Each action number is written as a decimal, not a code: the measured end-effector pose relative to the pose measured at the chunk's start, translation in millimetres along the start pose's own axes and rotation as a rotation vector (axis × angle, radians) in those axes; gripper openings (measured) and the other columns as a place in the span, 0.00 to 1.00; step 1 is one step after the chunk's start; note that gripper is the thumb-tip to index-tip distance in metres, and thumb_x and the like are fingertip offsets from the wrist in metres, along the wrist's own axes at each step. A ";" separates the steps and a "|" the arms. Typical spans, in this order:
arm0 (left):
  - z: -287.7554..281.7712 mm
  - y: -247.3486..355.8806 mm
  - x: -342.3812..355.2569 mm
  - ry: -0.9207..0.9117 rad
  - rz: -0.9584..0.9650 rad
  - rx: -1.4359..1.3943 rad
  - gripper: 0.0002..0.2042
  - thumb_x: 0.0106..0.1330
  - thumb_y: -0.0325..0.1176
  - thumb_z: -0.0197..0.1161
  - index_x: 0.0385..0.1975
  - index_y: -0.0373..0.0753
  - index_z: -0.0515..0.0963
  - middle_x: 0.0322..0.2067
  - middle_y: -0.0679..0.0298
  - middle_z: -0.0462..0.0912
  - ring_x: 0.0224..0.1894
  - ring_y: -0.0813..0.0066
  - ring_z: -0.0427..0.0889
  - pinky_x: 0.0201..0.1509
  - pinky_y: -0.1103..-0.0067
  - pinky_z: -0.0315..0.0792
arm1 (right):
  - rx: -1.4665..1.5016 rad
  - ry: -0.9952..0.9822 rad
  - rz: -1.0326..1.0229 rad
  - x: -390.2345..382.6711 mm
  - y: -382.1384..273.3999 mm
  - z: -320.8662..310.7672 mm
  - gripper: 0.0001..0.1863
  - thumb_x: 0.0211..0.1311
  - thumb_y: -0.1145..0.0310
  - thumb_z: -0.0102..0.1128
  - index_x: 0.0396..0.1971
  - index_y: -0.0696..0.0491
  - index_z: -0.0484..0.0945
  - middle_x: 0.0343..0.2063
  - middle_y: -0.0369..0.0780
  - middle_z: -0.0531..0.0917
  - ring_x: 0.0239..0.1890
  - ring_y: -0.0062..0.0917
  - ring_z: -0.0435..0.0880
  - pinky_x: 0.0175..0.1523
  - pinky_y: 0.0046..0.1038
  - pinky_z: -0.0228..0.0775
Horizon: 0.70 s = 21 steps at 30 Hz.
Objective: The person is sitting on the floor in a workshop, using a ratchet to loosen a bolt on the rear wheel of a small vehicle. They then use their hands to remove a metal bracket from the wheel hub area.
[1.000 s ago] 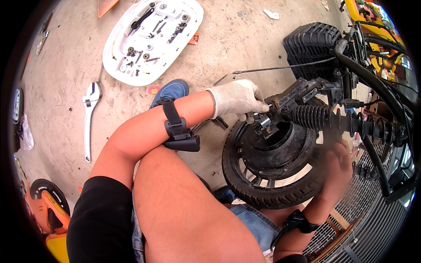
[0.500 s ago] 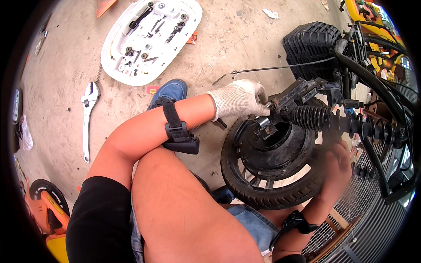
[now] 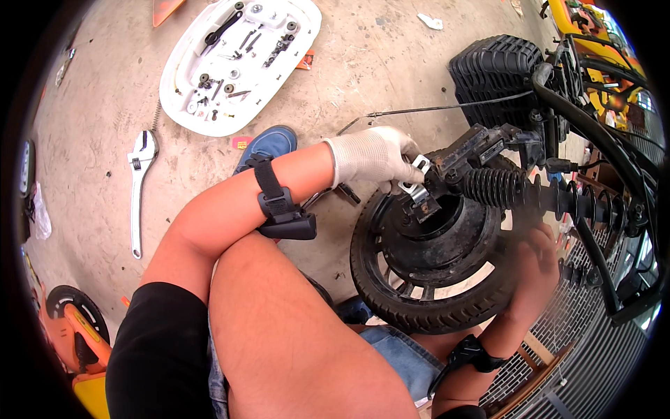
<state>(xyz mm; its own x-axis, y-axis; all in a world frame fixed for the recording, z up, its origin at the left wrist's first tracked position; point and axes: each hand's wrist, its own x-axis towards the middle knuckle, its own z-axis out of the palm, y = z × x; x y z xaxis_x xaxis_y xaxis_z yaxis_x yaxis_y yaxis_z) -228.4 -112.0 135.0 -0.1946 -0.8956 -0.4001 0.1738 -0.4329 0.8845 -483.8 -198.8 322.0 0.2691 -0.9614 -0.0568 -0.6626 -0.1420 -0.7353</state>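
My left hand (image 3: pixel 380 157), in a white knitted glove, pinches a small shiny metal bracket (image 3: pixel 420 167) between thumb and fingers. That bracket is beside the axle end of a black wheel (image 3: pixel 447 241) with a hub motor and treaded tyre. Another silver clamp-like piece (image 3: pixel 419 195) sits at the hub, just under my fingers. My right hand (image 3: pixel 539 262) rests at the tyre's right side with its fingers curled against it; a dark blur hides part of them. A black swingarm (image 3: pixel 478 150) and a coil-spring shock (image 3: pixel 495 187) reach the wheel from the right.
A white tray (image 3: pixel 181 115) with several bolts, washers and small parts lies at upper left. An adjustable wrench (image 3: pixel 139 195) is on the concrete floor. A thin cable (image 3: pixel 447 106) stretches above the wheel. Black frame tubes (image 3: pixel 593 133) stand at right; an orange scooter (image 3: pixel 80 342) is at lower left.
My left hand has drawn back slightly to the left from the axle. The metal bracket in its fingers now shows more fully. My right hand has stayed in place.
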 end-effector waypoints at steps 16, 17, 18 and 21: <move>-2.9 -8.9 -5.2 0.123 0.051 -0.477 0.24 0.61 0.37 0.71 0.51 0.28 0.75 0.38 0.59 0.83 0.34 0.80 0.81 0.33 0.83 0.76 | 0.002 0.001 0.007 0.0 0.8 0.2 0.12 0.53 0.81 0.60 0.40 0.62 0.80 0.55 0.38 0.77 0.54 0.24 0.74 0.61 0.25 0.63; -2.5 -7.0 -6.0 0.154 0.023 -0.385 0.23 0.60 0.39 0.72 0.49 0.29 0.76 0.35 0.60 0.84 0.31 0.82 0.80 0.29 0.85 0.73 | -0.008 0.002 0.004 0.4 1.7 -0.8 0.12 0.53 0.81 0.60 0.40 0.62 0.80 0.55 0.39 0.77 0.54 0.24 0.74 0.61 0.25 0.63; -1.8 -6.6 -6.1 0.170 -0.027 -0.355 0.23 0.59 0.40 0.72 0.47 0.30 0.77 0.32 0.61 0.84 0.27 0.84 0.78 0.26 0.86 0.69 | -0.019 0.003 0.001 0.4 2.6 -1.4 0.12 0.53 0.81 0.60 0.40 0.63 0.80 0.55 0.39 0.77 0.54 0.24 0.74 0.61 0.25 0.62; -0.9 -11.6 -1.3 0.236 -0.156 -0.266 0.21 0.58 0.43 0.73 0.41 0.32 0.78 0.24 0.65 0.82 0.17 0.85 0.72 0.19 0.86 0.61 | 0.023 0.008 0.016 0.4 3.6 -1.2 0.12 0.53 0.81 0.60 0.40 0.63 0.80 0.55 0.39 0.77 0.54 0.24 0.74 0.61 0.25 0.63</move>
<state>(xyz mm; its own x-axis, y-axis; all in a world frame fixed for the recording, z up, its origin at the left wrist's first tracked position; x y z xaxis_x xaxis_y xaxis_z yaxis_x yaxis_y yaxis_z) -229.3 -105.9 125.1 -0.0162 -0.8026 -0.5963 0.4101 -0.5492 0.7281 -486.9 -200.0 320.2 0.2530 -0.9654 -0.0633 -0.6503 -0.1212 -0.7499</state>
